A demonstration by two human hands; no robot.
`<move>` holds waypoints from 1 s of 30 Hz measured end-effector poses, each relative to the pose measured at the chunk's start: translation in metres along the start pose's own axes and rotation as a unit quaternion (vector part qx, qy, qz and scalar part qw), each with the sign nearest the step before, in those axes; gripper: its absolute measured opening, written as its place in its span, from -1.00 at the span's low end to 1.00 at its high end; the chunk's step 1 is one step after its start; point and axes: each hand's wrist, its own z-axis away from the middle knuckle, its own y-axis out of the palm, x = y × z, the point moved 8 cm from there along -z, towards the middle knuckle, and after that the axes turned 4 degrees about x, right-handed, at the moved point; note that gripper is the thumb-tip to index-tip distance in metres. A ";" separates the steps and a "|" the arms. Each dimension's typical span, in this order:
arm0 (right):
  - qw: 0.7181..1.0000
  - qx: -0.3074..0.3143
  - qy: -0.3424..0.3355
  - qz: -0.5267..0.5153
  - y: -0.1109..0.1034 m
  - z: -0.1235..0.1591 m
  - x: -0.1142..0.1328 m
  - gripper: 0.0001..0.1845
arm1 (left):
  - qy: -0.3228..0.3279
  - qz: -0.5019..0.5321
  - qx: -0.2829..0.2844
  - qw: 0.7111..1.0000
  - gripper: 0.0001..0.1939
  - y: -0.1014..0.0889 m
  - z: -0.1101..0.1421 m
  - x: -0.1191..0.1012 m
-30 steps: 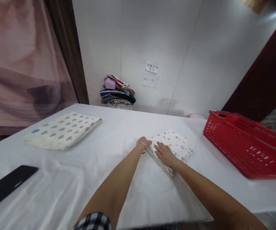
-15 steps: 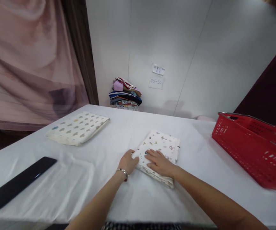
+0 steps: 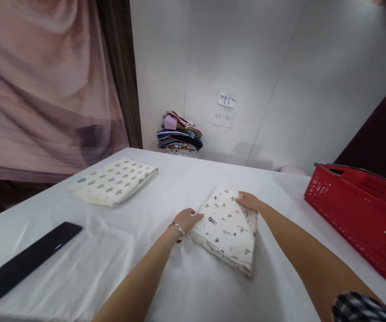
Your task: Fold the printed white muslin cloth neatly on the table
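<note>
A folded white cloth [image 3: 226,228] with small printed plants and figures lies on the table in front of me, its layered edge facing me. My left hand [image 3: 188,220], with a bracelet at the wrist, is at the cloth's left corner, its thumb on top and its other fingers partly hidden. At the far right edge of the cloth, my right hand [image 3: 248,201] closes on the fabric, thumb over the top and a finger along the far side. A second folded cloth [image 3: 115,181], cream with a cloud-like print, lies apart to the left.
A red plastic basket [image 3: 357,214] stands at the right of the white-covered table [image 3: 166,179]. A long black flat object [image 3: 28,259] lies at the near left. Behind the table's far edge rises a pile of folded fabrics [image 3: 179,136], beside paper signs [image 3: 224,118] on the wall.
My right hand has gone from lying on top of the printed cloth to its far right edge. The cloth's near right corner now sits slightly closer to me. My left hand stays at the left corner.
</note>
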 end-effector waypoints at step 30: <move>0.992 -0.092 -0.046 0.079 -0.029 -0.077 0.084 -0.50 | 0.017 0.079 -0.126 0.989 -0.54 -0.021 -0.043 0.034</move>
